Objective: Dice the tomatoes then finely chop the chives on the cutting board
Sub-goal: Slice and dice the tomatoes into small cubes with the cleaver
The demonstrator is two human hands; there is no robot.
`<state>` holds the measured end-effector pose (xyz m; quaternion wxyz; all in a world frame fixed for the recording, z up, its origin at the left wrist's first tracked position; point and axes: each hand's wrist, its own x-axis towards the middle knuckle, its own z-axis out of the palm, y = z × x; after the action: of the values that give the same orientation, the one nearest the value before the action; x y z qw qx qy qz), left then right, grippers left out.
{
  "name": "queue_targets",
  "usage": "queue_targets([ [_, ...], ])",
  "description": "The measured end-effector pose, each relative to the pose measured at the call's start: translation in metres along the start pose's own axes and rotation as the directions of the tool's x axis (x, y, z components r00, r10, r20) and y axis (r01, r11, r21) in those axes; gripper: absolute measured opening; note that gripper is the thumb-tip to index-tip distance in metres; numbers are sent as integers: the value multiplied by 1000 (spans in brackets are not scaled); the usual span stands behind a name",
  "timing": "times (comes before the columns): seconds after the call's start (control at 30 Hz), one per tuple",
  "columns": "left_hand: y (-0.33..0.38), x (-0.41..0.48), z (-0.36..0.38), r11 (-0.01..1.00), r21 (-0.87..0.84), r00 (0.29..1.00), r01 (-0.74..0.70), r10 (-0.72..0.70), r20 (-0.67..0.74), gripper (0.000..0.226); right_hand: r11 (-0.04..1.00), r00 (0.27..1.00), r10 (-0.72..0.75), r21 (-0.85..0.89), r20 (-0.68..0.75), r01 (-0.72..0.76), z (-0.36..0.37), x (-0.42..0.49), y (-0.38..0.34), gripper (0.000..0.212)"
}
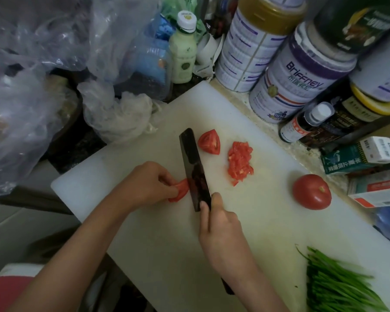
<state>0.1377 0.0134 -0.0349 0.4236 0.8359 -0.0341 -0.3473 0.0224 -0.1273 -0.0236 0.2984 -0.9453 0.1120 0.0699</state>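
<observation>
Red dice pile (240, 162) is done; your left hand (148, 184) pinches a tomato slice (179, 191), right hand (218, 224) grips the knife (194, 170); wedge (209, 141), whole tomato (312, 191), chives (338, 287) wait untouched on the cutting board (167, 244).

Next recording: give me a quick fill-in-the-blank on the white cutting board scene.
The right hand grips the black-bladed kitchen ____ while the left hand holds a red tomato piece.
Exactly ____ whole round red tomato sits on the white plastic cutting board.
The long green ____ lie uncut at the board's near right corner.
Missing: knife; one; chives.
</observation>
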Motion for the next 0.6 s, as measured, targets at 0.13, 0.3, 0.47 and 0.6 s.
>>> queue_targets([
  [0.13, 7, 2, -6, 999, 48, 999, 0, -3, 53, 4, 1000, 1000, -12, -22, -4, 12, -2, 5, 1, 21],
  [0.3, 9, 2, -9, 991, 132, 998, -12, 3, 68, 8, 1000, 1000, -21, 5, 13, 21, -3, 15, -3, 16],
  [0.47, 5, -3, 3, 987, 159, 1000, -17, 15, 10, 21, 999, 1000, -2, 37, 19, 1, -4, 18, -4, 11],
  [0.6, 2, -11, 19, 982, 188, 985, -21, 53, -164, 29, 998, 1000, -18, 66, 8, 18, -5, 23, -5, 14],
])
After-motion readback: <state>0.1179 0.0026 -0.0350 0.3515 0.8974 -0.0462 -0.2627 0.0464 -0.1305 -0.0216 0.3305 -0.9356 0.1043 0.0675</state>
